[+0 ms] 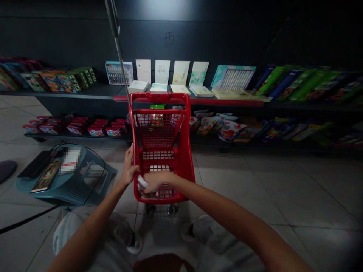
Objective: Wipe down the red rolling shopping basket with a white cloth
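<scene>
A small red plastic shopping cart (185, 155) stands in front of me, its basket facing up. My left hand (129, 169) is closed over the basket's left rim, thumb inside and fingers along the outer side. Reaching into the near left corner of the basket, my right hand (157, 180) is closed on a crumpled white cloth (142, 183), which looks like a rag or tissue. Some of the cloth lies against the basket wall, and blur hides its lower part. The right fingertips are partly hidden.
A blue-grey plastic stool (99, 181) at left bears a dark device and a picture card (47, 176). Behind the cart, a dark shelf (93, 90) carries books, boxes and green packs. Snack bags (231, 129) and red boxes (98, 127) fill the lower shelf. A metal pole (120, 56) rises beside the cart.
</scene>
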`<state>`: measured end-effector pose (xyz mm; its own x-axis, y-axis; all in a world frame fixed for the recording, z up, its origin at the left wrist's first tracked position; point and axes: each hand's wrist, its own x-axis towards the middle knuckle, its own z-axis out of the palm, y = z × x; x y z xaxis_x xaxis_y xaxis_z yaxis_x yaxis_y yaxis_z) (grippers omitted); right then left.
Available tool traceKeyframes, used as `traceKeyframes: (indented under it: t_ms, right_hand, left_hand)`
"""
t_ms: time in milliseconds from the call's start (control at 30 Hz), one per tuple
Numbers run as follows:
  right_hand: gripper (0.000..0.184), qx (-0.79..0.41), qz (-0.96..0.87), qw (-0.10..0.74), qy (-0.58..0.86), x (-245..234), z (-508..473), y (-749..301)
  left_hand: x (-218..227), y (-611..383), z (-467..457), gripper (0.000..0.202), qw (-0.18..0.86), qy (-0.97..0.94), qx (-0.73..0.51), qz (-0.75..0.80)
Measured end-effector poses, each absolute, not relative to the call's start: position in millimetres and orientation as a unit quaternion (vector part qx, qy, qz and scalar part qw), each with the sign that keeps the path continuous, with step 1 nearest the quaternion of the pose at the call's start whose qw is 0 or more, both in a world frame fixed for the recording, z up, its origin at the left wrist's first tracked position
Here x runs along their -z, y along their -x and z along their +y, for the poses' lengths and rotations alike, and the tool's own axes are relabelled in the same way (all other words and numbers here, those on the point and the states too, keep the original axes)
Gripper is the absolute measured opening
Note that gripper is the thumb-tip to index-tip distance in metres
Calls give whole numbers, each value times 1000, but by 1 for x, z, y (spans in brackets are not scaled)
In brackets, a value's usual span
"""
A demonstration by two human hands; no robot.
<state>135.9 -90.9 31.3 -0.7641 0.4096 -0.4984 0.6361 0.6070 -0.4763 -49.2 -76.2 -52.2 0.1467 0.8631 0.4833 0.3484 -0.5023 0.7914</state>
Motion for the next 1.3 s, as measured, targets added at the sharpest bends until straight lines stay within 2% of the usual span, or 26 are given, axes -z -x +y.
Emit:
traceKeyframes:
  t_ms: [167,300,367,433,533,733,900,1033,1167,1300]
  right_hand:
    - [37,330,890,179,-258,-46,-107,-157]
    - [36,276,869,299,-280,-50,-103,-174]
    - [34,214,849,362,-320,-51,-107,-185]
    - [36,134,838,378,-371,-53,-114,-199]
    - [37,65,844,339,-411,-54,-122,-217]
    - [26,19,845,265,-465,-46,-110,-234]
    - [22,-69,882,196,-423,-44,-91,-247]
    - [29,-104,870,158,-456,-54,-69,-261]
    - [37,-143,852,71,-499,-68,-40,-282]
    - [34,-140,836,11,-530,-70,-24,-296]
  left_hand:
    - [47,48,-70,95,268,-706,-501,423]
    - [45,46,-69,95,269,-709,-495,424]
    - [45,47,-68,94,275,-709,-493,423]
    - [44,49,-66,95,290,-702,-491,425]
    - [43,50,-63,97,315,-688,-490,433]
    - [40,45,-60,98,318,-690,-488,429]
    - [39,40,-64,99,307,-695,-489,428]
    - [40,40,-63,99,306,-701,-483,426]
    - [42,46,-59,98,311,-699,-481,427]
    - [42,54,-51,98,330,-697,-468,431]
